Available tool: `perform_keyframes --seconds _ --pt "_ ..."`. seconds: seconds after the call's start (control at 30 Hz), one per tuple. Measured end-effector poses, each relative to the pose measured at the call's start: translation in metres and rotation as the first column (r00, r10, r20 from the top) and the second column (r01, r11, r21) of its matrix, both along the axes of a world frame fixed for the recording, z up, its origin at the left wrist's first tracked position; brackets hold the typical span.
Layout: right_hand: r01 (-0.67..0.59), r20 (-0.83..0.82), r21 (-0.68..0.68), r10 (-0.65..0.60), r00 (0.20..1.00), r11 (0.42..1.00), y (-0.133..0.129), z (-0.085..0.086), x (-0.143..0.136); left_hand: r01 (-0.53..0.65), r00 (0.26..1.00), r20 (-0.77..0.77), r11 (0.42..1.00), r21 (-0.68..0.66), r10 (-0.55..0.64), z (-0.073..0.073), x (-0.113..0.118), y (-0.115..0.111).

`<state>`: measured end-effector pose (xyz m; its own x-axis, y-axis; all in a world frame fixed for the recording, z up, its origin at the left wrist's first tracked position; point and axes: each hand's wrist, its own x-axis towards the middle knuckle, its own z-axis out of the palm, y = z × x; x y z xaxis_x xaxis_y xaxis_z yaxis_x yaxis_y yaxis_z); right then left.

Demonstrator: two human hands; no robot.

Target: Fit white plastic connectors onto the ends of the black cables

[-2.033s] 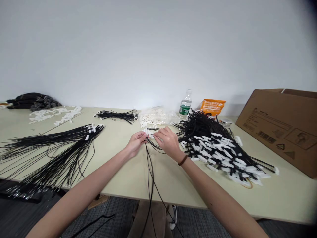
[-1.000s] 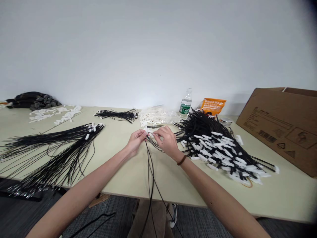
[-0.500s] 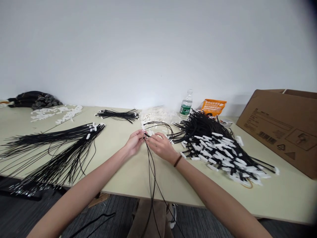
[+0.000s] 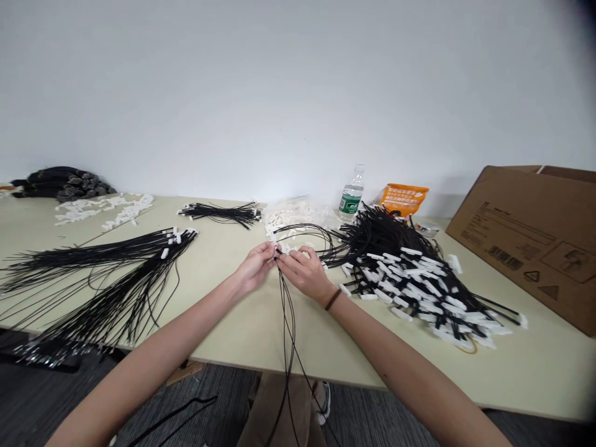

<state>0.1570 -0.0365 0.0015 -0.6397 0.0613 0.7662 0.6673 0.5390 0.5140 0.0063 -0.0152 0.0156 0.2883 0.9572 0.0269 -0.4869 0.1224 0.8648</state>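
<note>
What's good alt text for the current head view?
A left hand and right hand together hold thin black cables at a pale table, the cables trailing past its near edge. Black cable bundles lie at left; at right are a heap of white-tipped black cables and a cardboard box.

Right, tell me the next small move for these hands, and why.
Probably have the right hand ease a black wire toward the small white piece at the left hand. The two hands' fingers meet there, and several black wires hang between them past the edge of the table. Whether any wire is already seated is too small to tell.
</note>
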Motion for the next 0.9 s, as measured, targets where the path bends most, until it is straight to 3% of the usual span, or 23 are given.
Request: perform_keyframes --seconds 0.43,0.53,0.63,0.7,0.77,0.83,0.9 --pt "-0.021 0.038 0.036 0.02 0.999 0.999 0.001 0.002 0.002 0.027 1.0 0.002 1.0 -0.006 -0.027 0.0 0.0 0.0" --pt "-0.032 0.002 -0.048 0.032 0.999 0.998 0.002 0.001 0.001 0.019 1.0 -0.001 1.0 0.007 -0.019 0.0 0.0 0.0" --pt "-0.096 -0.134 -0.237 0.065 0.989 0.967 0.003 0.002 0.0 -0.004 1.0 -0.007 1.0 0.007 0.004 0.001 -0.001 0.0" --pt "-0.214 -0.285 -0.37 0.108 0.953 0.904 0.002 0.004 0.0 -0.028 1.0 -0.014 1.0 0.006 0.028 0.001 -0.002 0.002" --pt "-0.384 -0.473 -0.452 0.149 0.868 0.805 0.0 0.009 -0.001 -0.068 0.997 -0.03 0.998 -0.005 0.068 0.0 -0.004 0.004" --pt "-0.579 -0.686 -0.467 0.139 0.714 0.668 -0.001 0.016 0.0 -0.112 0.992 -0.055 0.993 -0.023 0.111 -0.002 -0.005 0.006" --pt "-0.783 -0.882 -0.384 0.056 0.467 0.49 -0.002 0.024 0.001 -0.145 0.987 -0.08 0.989 -0.033 0.142 -0.004 -0.006 0.009"
